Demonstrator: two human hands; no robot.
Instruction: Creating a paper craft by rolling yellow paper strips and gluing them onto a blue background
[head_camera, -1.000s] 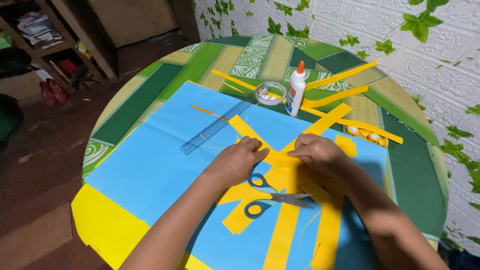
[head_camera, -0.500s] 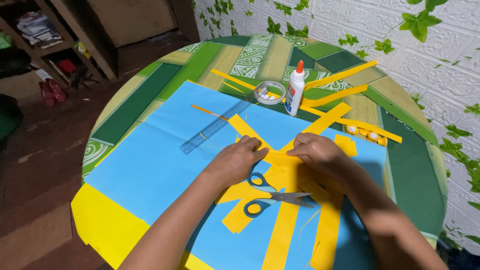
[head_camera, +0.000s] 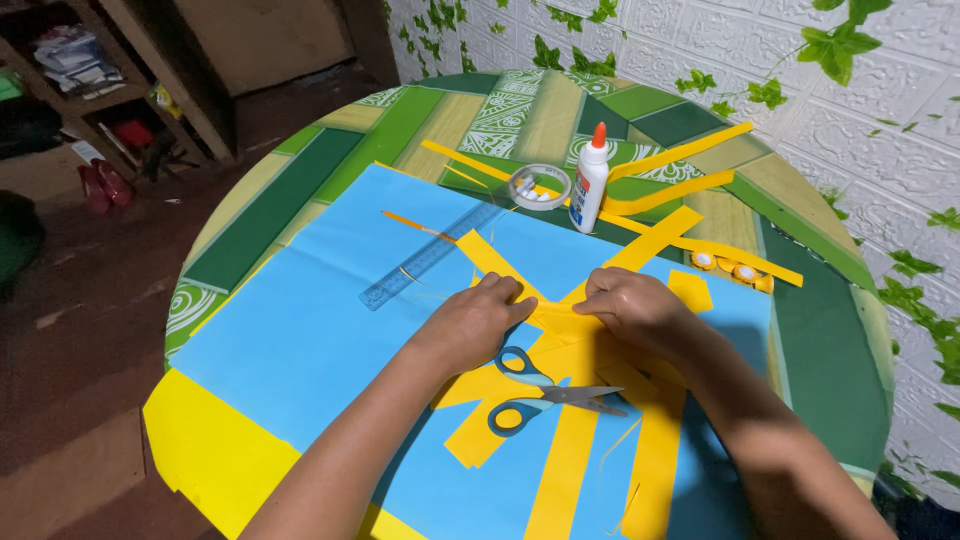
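Pressing down with both hands, the person works on a crossing of yellow paper strips (head_camera: 560, 322) that lie on a big blue paper sheet (head_camera: 300, 330) in the middle of the round surface (head_camera: 830, 350). The left hand (head_camera: 478, 322) is curled, its fingertips resting on one strip; the right hand (head_camera: 632, 305) pinches the strip end just beside it, so both hands are closed on thin paper. These strips look very light and soft, and they bend and crease easily. I judge they are best held flat near the crossing point, with gentle fingertip pressure, because a hard pull could tear them or let them slide over the smooth blue sheet.

Blue-handled scissors (head_camera: 545, 392) lie just below the hands. A clear ruler (head_camera: 430, 256), a tape roll (head_camera: 540, 186) and a white glue bottle (head_camera: 590, 182) stand further back.
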